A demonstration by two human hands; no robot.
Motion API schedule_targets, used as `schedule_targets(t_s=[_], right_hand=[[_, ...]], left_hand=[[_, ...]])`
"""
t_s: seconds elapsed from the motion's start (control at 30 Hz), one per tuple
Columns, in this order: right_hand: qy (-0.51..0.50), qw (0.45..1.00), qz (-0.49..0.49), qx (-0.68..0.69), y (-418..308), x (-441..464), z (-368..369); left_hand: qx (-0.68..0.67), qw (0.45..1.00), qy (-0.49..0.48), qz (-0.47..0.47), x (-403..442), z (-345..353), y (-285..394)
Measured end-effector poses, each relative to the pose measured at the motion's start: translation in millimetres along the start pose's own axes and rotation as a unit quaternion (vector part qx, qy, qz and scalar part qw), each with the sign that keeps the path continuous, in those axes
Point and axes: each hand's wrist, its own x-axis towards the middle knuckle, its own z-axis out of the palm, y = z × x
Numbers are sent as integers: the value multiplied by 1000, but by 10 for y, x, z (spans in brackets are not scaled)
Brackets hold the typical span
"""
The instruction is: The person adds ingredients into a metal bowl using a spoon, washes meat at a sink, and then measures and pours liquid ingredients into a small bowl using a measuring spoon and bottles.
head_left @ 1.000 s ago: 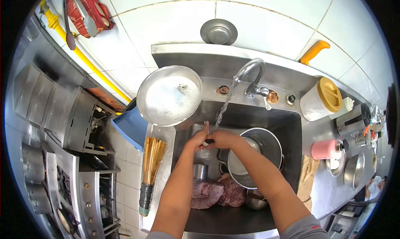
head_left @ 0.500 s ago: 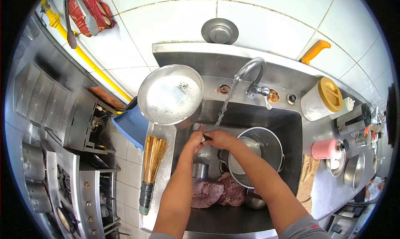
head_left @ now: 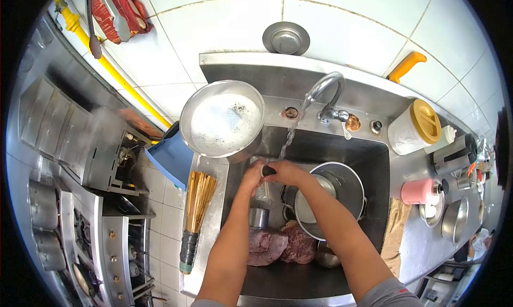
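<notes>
My two hands meet over the left part of the steel sink (head_left: 374, 210), beside the stream from the running faucet (head_left: 332, 96). My right hand (head_left: 287, 173) is closed around a black-handled utensil (head_left: 269, 170), whose working end I cannot make out. My left hand (head_left: 254, 177) is closed against it; what its fingers grip is hidden. Right of my hands, a steel pot (head_left: 352, 186) with some liquid stands in the sink. Below lie large pieces of dark red meat (head_left: 267, 248), a small metal cup (head_left: 259, 217) and a metal bowl (head_left: 327, 256) partly behind my right forearm.
A big pot of foamy water (head_left: 224, 122) stands at the sink's upper left corner. A stick brush (head_left: 197, 216) lies on the left ledge. On the right counter are a yellow-lidded container (head_left: 414, 128), a pink bottle (head_left: 419, 192) and a brown cloth (head_left: 395, 232).
My hands have shifted slightly and turned, so more of the black handle shows between them. The water keeps running, and the whole view has moved a little.
</notes>
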Motion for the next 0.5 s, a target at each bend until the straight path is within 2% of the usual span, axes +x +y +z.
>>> schedule_targets(t_s=[0.07,0.1,0.13,0.17,0.3,0.37,0.4,0.43,0.47,0.5], right_hand=[[147,983,109,27,87,-7,67],[146,983,107,25,53,-36,-22],[152,960,155,175,-19,-87,-147],[155,912,200,323,-71,-111,-208],[220,881,221,355,248,114,180],[367,904,162,148,303,193,425],[366,904,162,148,234,185,406],[327,862,180,342,133,146,358],[276,784,191,521,50,117,311],[275,784,191,522,98,147,351]], left_hand=[[-179,984,26,-8,212,-103,-142],[-226,973,6,42,157,-123,-119],[-227,973,8,43,129,-131,-100],[-266,963,-9,45,102,-128,-80],[-385,921,-38,54,51,-38,-15],[-412,909,-29,56,48,55,38],[-437,897,-19,58,46,98,52],[-437,897,-19,57,41,133,45],[-437,896,-28,71,34,164,37],[-436,895,-37,84,29,190,31]])
